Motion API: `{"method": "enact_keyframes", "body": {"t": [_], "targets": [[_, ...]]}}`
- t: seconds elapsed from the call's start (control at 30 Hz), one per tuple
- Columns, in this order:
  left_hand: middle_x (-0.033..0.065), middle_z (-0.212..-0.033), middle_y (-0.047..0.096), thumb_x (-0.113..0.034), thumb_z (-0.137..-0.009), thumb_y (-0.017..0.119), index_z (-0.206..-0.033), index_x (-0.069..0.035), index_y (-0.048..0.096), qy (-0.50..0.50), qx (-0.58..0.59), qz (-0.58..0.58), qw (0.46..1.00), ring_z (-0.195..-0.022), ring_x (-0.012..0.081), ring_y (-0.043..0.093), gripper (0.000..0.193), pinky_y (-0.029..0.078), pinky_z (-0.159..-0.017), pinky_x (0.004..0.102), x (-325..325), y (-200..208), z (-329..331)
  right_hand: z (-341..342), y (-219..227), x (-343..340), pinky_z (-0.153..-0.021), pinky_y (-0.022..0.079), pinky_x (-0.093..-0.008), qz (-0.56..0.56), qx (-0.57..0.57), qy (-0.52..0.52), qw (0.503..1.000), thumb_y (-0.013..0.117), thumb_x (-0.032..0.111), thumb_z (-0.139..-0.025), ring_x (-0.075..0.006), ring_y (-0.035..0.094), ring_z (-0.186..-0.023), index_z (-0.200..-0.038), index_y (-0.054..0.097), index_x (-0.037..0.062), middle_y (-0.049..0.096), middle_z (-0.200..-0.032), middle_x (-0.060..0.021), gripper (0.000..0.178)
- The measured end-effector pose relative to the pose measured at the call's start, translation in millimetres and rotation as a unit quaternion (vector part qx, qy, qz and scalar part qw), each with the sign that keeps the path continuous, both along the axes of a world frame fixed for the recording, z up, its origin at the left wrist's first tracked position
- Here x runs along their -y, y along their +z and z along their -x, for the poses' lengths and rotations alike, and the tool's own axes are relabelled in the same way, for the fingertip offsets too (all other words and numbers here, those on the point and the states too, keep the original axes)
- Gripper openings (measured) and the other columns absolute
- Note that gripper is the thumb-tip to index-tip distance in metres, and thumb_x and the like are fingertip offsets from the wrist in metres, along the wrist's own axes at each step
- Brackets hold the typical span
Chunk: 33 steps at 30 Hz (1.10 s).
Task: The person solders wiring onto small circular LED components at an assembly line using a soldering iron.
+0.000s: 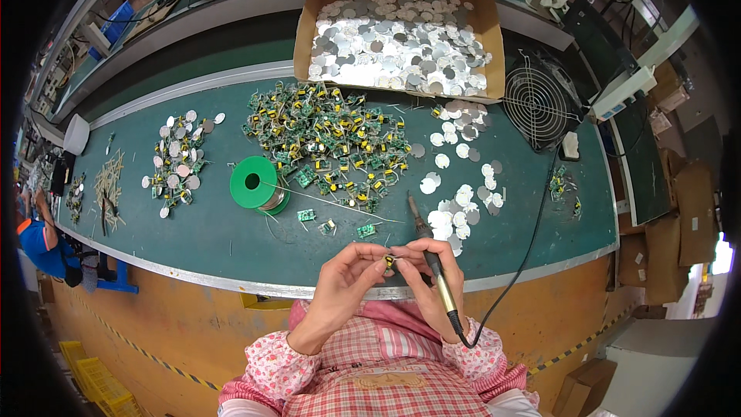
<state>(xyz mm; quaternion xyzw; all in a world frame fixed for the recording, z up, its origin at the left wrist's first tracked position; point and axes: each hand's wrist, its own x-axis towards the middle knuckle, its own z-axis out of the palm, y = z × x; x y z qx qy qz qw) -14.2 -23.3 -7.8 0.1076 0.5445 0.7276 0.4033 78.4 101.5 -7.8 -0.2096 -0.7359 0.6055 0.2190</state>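
At the table's front edge, my left hand (340,279) pinches a small circuit board (390,263) with a yellow and black part on it. My right hand (432,303) has its fingertips at the same board, and a soldering iron (444,289) rests in that hand with its tip pointing away from me over the table. Fingers hide most of the board. Just beyond the hands lie several loose green boards (366,230). A green spool of solder wire (241,187) stands left of them, its wire stretching right across the mat.
A big heap of circuit boards (332,135) fills the table's middle. Behind it sits a cardboard box (494,31) of silvery discs, with loose discs (463,194) at right. Boards with discs (179,162) lie left. A round fan grille (539,104) and the iron's cable (532,255) are at right.
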Motion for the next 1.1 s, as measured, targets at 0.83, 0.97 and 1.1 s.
{"method": "enact_keyframes", "body": {"t": [0.83, 0.97, 1.1], "targets": [[0.0062, -0.091, 0.065, -0.011, -0.091, 0.06, -0.097, -0.002, 0.059, -0.063, 0.081, -0.009, 0.995, -0.079, 0.0122, 0.063, 0.012, 0.047, -0.067, 0.0217, -8.6, 10.7, 16.5, 21.8, 3.7, -50.9, -0.064, 0.045, -0.0343, -0.416, 0.075, -0.058, 0.904, 0.07, -0.004, -0.071, -0.0253, 0.057, -0.073, -0.095, 0.057, 0.0061, 0.062, -0.079, -0.0078, 0.028], [0.0057, -0.091, 0.065, -0.015, -0.092, 0.059, -0.098, -0.002, 0.06, -0.067, 0.12, -0.011, 0.99, -0.079, 0.0121, 0.063, 0.014, 0.047, -0.067, 0.0218, -9.5, 8.0, 19.0, 20.0, -2.4, -49.6, -0.062, 0.046, -0.0328, -0.343, 0.064, -0.058, 0.935, 0.069, -0.003, -0.074, -0.0255, 0.06, -0.069, -0.094, 0.058, 0.0058, 0.062, -0.078, -0.0084, 0.025], [0.0053, -0.091, 0.065, -0.016, -0.092, 0.059, -0.099, -0.002, 0.061, -0.069, 0.104, -0.01, 0.992, -0.078, 0.0119, 0.063, 0.016, 0.047, -0.067, 0.0217, -8.7, 5.0, 17.2, 10.1, 6.5, -38.7, -0.057, 0.048, -0.029, -0.254, 0.059, -0.075, 0.963, 0.07, -0.001, -0.077, -0.0194, 0.063, -0.065, -0.093, 0.058, 0.0046, 0.062, -0.074, -0.0086, 0.02]]}}
